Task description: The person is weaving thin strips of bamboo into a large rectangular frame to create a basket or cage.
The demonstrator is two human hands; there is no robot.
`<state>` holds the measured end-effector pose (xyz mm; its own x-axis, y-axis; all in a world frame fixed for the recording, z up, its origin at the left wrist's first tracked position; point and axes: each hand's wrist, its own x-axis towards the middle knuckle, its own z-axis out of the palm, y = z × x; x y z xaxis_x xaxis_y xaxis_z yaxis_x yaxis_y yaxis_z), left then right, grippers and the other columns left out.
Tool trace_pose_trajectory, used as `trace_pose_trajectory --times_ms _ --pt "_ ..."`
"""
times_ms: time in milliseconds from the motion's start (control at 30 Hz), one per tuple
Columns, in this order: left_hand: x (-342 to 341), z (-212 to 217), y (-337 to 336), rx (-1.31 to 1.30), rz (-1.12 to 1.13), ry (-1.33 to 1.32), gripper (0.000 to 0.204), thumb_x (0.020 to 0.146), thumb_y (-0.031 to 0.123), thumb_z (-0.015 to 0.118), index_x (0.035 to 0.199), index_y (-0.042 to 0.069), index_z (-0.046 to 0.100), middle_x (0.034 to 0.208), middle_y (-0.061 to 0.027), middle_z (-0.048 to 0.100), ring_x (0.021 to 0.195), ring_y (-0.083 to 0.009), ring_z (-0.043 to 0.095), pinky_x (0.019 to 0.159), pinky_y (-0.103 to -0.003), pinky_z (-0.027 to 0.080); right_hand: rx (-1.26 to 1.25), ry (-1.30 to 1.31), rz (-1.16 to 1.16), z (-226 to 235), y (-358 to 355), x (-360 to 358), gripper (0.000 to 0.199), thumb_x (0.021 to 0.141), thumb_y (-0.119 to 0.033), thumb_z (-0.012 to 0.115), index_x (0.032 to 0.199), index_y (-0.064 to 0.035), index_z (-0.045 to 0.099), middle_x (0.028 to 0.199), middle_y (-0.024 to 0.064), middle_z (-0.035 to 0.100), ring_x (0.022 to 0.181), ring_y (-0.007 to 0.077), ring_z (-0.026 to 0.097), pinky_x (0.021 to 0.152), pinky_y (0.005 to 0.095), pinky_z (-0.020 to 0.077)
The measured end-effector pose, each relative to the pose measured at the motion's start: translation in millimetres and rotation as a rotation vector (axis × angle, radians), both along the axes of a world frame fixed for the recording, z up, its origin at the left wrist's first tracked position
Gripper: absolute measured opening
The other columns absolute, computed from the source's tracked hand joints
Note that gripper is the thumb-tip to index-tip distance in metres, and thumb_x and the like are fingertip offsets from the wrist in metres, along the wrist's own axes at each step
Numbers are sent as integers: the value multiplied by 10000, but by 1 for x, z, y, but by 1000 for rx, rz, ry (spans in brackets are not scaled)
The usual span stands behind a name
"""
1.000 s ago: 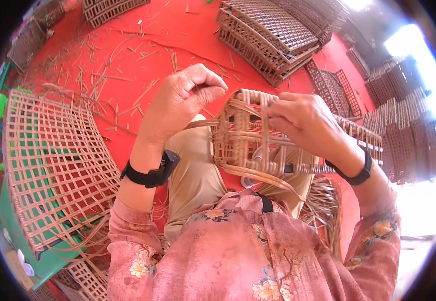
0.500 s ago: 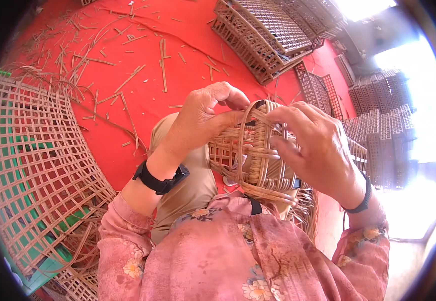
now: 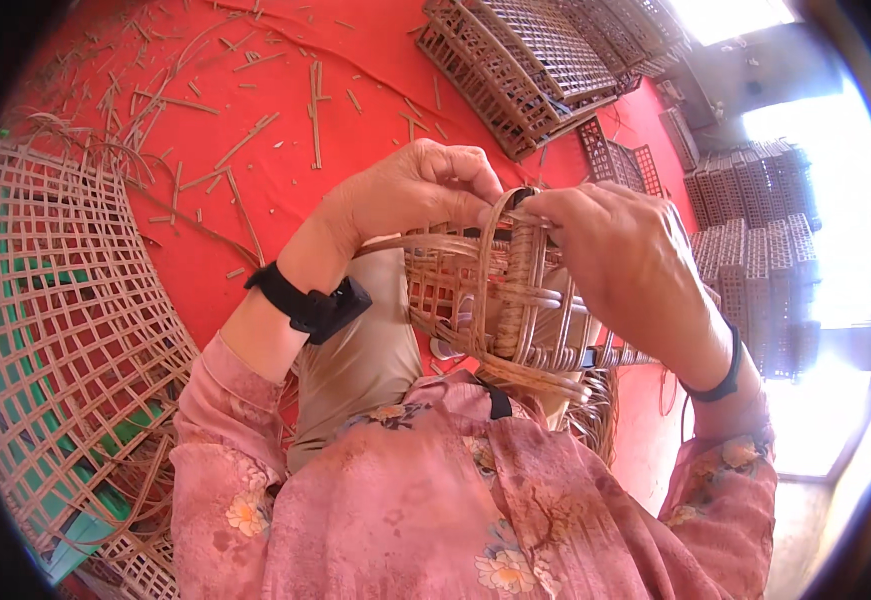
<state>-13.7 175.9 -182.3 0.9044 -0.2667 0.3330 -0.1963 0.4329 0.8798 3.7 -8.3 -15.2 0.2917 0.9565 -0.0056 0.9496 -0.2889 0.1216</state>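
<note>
A small woven rattan basket (image 3: 527, 305) rests over my lap, its open lattice side on the left and a thickly wrapped band running down its middle. My left hand (image 3: 417, 195) is closed in a pinch at the far end of that band, on a thin cane strip. From the right, my right hand (image 3: 615, 245) grips the far end of the basket, its thumb and fingertips pressed by the band's top. Several strands of cane (image 3: 430, 243) stretch leftward from the basket below my left hand. The fingertips partly cover the weave there.
A large lattice panel (image 3: 65, 300) leans at the left with a green thing (image 3: 15, 440) behind it. Cut cane pieces (image 3: 245, 140) litter the red floor covering (image 3: 355, 50). Brown woven crates (image 3: 515, 85) lie far ahead; more stacks (image 3: 755, 240) stand at the right.
Both hands have closed in on the basket's far end; the fingers were more apart before. My left wrist has moved slightly left, and the cane strands below it now show clearly.
</note>
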Motion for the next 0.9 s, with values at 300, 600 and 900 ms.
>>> trace_pose_trajectory --times_ms 300,600,900 --pt "3 8 -2 -80 -82 -11 110 854 136 683 863 31 648 1017 30 530 967 -99 509 860 -268 404 -23 310 -53 1 1 25 212 836 -69 532 1044 -45 568 653 169 566 661 370 589 617 462 442" --pt "10 -8 0 -121 -207 82 106 848 144 655 858 53 601 1139 -9 562 1008 -105 509 916 -267 392 82 450 -96 -7 5 23 178 882 -100 486 1023 -13 549 672 192 576 643 378 588 596 461 448" --pt "5 6 -11 -296 -154 145 68 887 108 623 927 53 620 1141 -51 610 1025 -125 576 947 -281 435 255 1025 -435 -11 7 38 286 865 -107 527 1120 -5 606 671 -3 560 589 63 516 534 227 406"
